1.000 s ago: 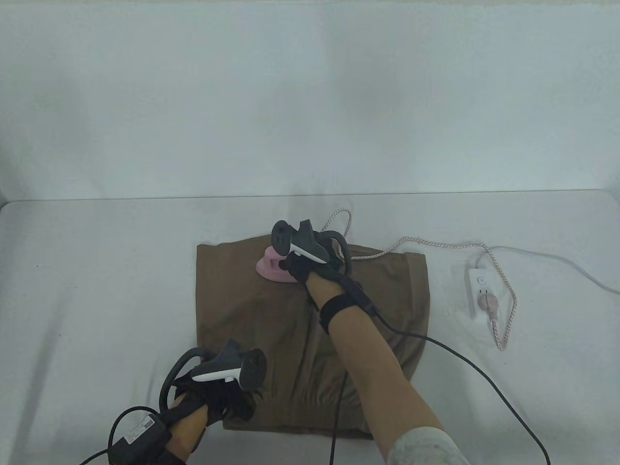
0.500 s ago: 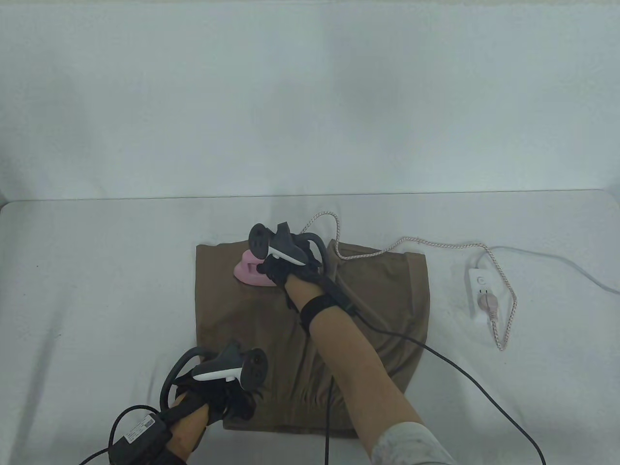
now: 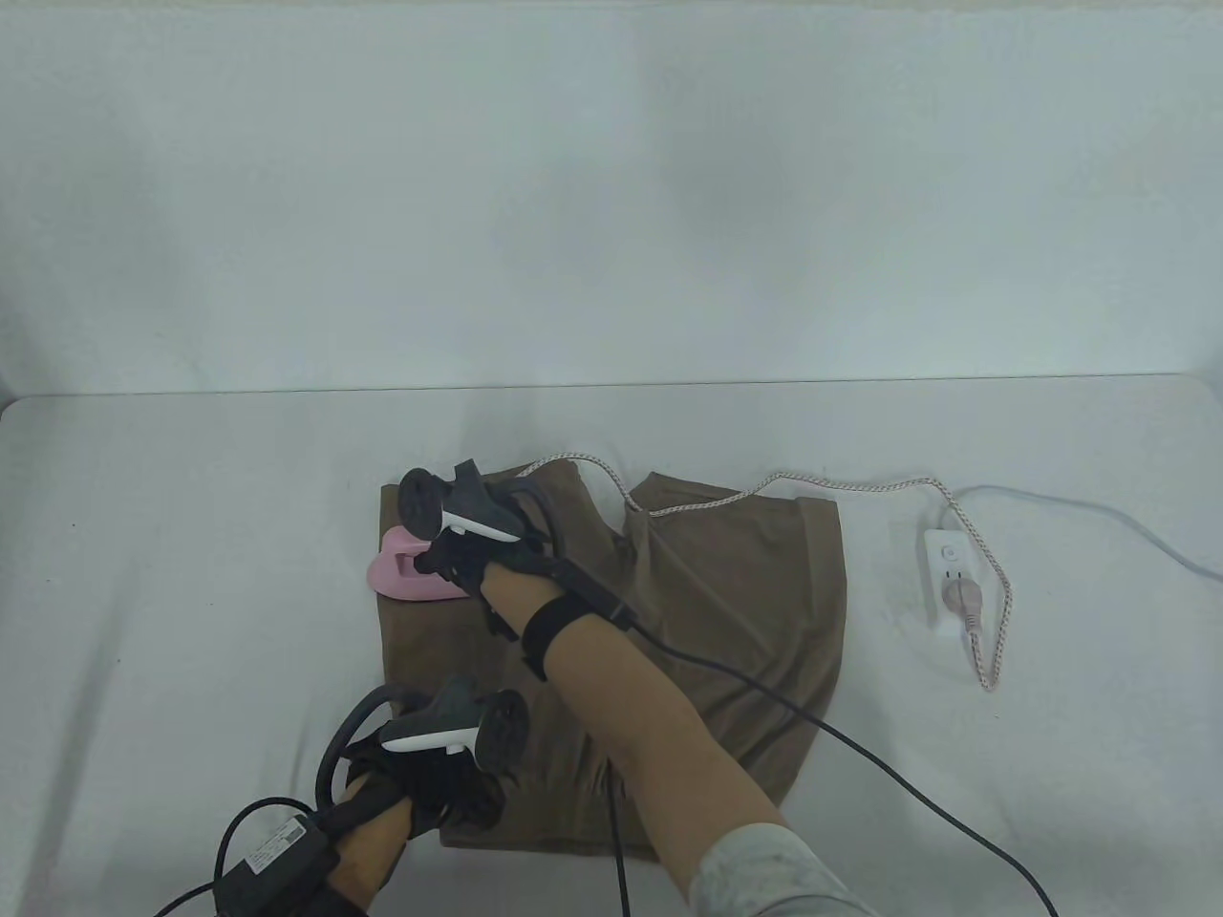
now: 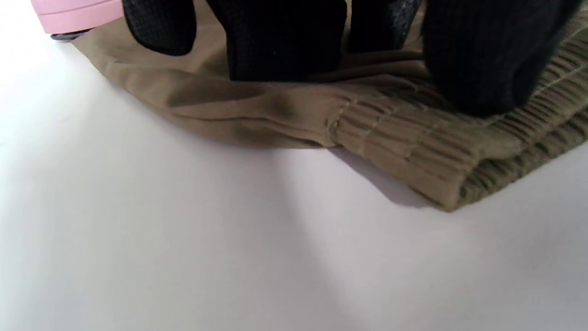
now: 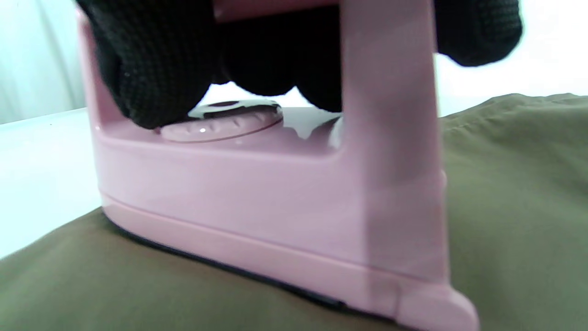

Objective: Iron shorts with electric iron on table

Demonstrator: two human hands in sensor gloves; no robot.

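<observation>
Two hands work on the shorts (image 3: 726, 611). Right hand (image 3: 468, 564) fingers grasp the iron (image 3: 406, 578); left hand (image 3: 439, 793) fingers press flat the waistband.

Olive-brown shorts (image 3: 688, 611) lie spread flat on the white bench (image 3: 191, 573), ribbed elastic waistband at the near edge, fabric rumpled toward the right. A small pink electric iron (image 3: 406, 576) sits soleplate-down on their far-left corner, overhanging the edge.
</observation>
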